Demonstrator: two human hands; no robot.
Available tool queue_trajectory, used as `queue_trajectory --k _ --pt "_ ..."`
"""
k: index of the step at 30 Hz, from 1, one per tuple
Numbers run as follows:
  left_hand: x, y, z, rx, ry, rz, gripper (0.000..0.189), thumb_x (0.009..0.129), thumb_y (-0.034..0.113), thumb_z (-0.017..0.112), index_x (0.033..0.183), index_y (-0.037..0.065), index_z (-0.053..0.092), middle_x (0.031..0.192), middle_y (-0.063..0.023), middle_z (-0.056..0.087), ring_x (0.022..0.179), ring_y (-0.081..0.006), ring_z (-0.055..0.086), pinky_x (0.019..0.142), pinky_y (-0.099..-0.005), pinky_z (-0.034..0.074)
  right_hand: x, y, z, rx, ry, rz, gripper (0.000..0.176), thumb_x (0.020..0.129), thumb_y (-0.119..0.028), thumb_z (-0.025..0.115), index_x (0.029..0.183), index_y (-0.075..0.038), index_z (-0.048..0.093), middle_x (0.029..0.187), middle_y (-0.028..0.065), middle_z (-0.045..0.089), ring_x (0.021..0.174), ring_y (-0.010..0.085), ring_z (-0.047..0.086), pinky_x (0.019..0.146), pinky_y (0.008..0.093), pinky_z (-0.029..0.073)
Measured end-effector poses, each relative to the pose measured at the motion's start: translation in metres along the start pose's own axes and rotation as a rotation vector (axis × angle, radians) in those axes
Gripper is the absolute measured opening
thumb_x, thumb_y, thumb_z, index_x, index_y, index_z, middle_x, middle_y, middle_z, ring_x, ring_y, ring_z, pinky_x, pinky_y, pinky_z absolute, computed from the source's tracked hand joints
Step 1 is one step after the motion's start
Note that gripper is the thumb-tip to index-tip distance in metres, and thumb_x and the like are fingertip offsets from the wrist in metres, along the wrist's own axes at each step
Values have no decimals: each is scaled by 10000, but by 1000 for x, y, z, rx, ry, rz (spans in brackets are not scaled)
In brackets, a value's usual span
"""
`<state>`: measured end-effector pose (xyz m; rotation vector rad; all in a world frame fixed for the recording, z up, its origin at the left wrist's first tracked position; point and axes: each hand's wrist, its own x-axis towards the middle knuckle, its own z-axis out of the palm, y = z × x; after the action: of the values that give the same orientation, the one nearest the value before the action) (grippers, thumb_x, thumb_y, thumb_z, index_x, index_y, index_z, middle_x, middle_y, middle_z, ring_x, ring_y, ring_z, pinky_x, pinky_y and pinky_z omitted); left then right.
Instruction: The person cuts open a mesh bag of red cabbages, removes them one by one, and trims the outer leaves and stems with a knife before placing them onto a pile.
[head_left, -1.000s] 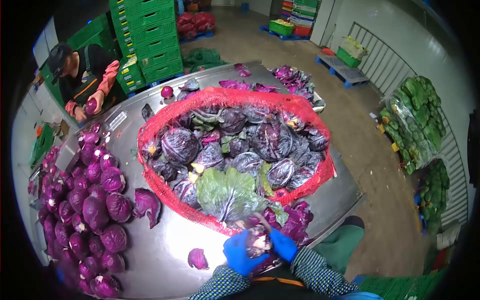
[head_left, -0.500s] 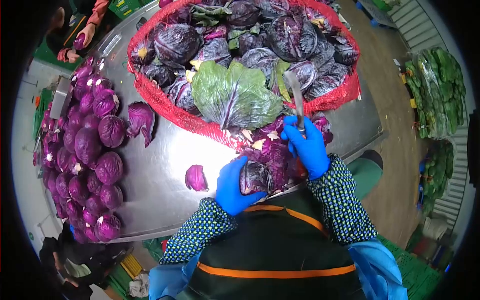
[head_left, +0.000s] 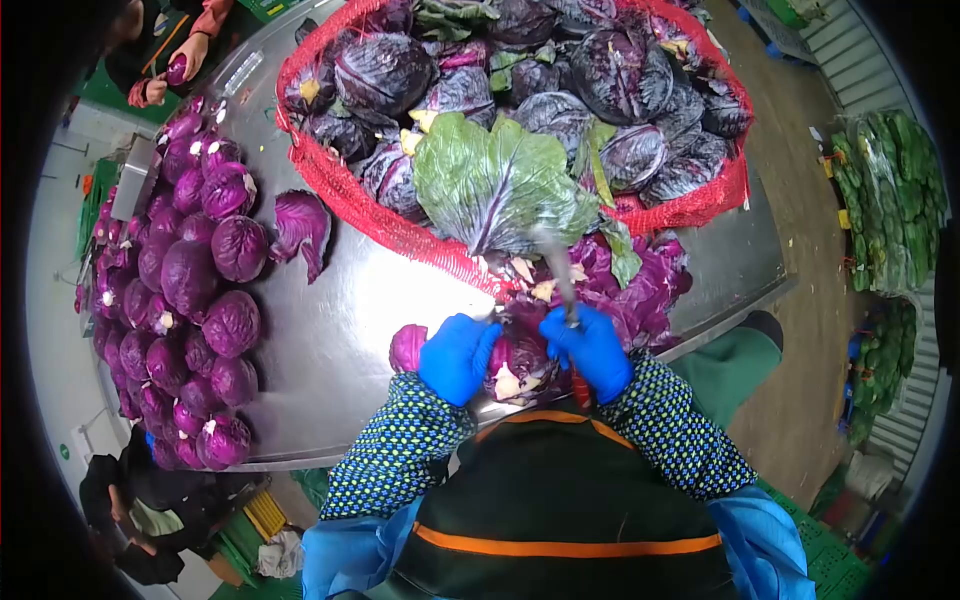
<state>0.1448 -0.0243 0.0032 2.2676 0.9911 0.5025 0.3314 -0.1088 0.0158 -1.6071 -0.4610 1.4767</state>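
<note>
Head view: nearer us than the mesh bag [head_left: 400, 228], the cabbage [head_left: 518, 360] beside our left grip [head_left: 455, 360] (closure unclear) could roll, bringing that hand under the knife [head_left: 565, 285] our right grip [head_left: 597, 358] clasps.

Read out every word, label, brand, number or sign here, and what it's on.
No readable text anywhere.
Round green mark on the pale wall: too small to read.
Yellow tag beside the bagged green vegetables: too small to tell if it's printed.

Glare [head_left: 390, 280] whitens the steel table [head_left: 320, 385]; a pale wall [head_left: 52, 330] stands left, brown floor [head_left: 812, 390] lies right.
</note>
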Motion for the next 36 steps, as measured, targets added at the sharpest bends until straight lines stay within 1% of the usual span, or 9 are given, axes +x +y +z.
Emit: queue_trajectory --k 5,7,11,12,15,20,25,33,36 --pt "-19 -26 16 -710 -115 -622 246 916 273 541 887 38 607 766 -51 570 718 -220 594 638 -361 495 10 -29 -4 345 180 -13 285 856 -185 617 1086 -30 547 761 72 627 558 89 543 456 204 407" --pt "-8 -15 15 -1567 115 -1185 257 930 280 517 982 33 567 845 -42 580 740 -195 587 676 -342 521 6 -41 -1 257 236 -266 447 855 -215 627 1232 -25 480 985 125 626 613 93 560 439 196 399" --pt "-2 -29 10 -1591 302 -881 337 915 207 542 1193 35 464 989 -103 579 874 -227 588 837 -331 500 -11 5 -15 -849 118 -545 651 808 -267 690 1334 -24 394 1289 157 487 1039 242 576 882 339 460" --pt "9 -4 -10 -1162 240 -713 572 853 187 638 1333 42 363 1195 -147 491 1023 -259 556 909 -376 459 -25 1 -7 -627 -5 -233 667 794 -278 702 1336 -33 399 1277 169 501 1204 251 468 1041 376 311" --pt "-18 0 -13 -215 -222 87 753 756 119 717 1397 131 322 1400 -204 281 1281 -359 339 1014 -454 341 8 31 -10 -342 -32 -135 443 845 -252 645 1221 -49 528 923 93 635 846 137 575 763 283 461" --pt "-33 10 0 -413 -115 -431 857 671 316 784 1376 81 357 1391 -230 283 1211 -368 357 995 -466 313 29 -10 -8 -134 118 -262 323 872 -156 596 1145 -39 470 934 34 562 809 82 536 666 241 445" --pt "-8 15 6 -70 -139 118 830 664 234 778 1363 54 368 1390 -249 294 1283 -391 306 1053 -469 264 -18 15 -18 -151 70 -295 425 860 -23 554 1276 -68 474 971 72 529 919 122 514 761 277 455" --pt "-2 21 24 -308 -20 -192 798 686 148 771 1359 35 355 1337 -189 377 1256 -325 351 1061 -403 270 -18 18 -13 -837 151 -507 414 923 -201 498 1332 -167 442 789 149 562 708 280 597 662 334 479" --pt "-3 23 30 -261 78 -197 802 659 173 785 1336 26 382 1307 -185 400 1216 -319 381 1032 -404 300 9 -7 -24 -689 80 -229 422 948 -274 440 1353 -162 398 1118 224 568 929 347 602 767 383 481"
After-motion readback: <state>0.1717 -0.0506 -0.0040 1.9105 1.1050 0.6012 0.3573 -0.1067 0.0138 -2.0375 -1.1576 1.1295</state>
